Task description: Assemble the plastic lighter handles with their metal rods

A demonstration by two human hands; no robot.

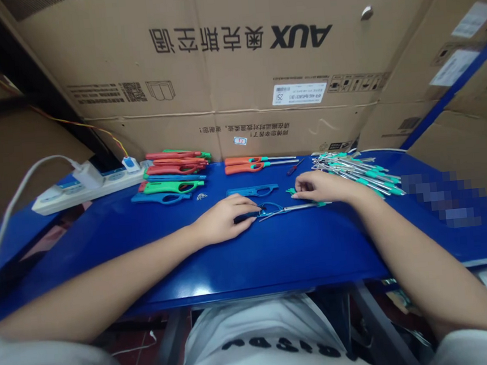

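My left hand (226, 217) is closed around the handle end of a blue lighter shell (271, 207), holding it low on the table. A metal lighter tube (297, 207) with a green end lies along the shell's right end, pointing right. Just behind it, my right hand (319, 186) has its fingers curled and pinched at a small green plastic part (291, 191). The fingers partly hide what lies between them. Another blue shell half (253, 190) rests flat behind my left hand.
Stacked red, green and blue shells (174, 171) lie at the back left beside small metal bits (202, 197) and a power strip (90, 187). Two orange lighters (244, 164), a screwdriver (294, 168) and piled metal tubes (360, 173) stand before the cardboard wall (238, 80).
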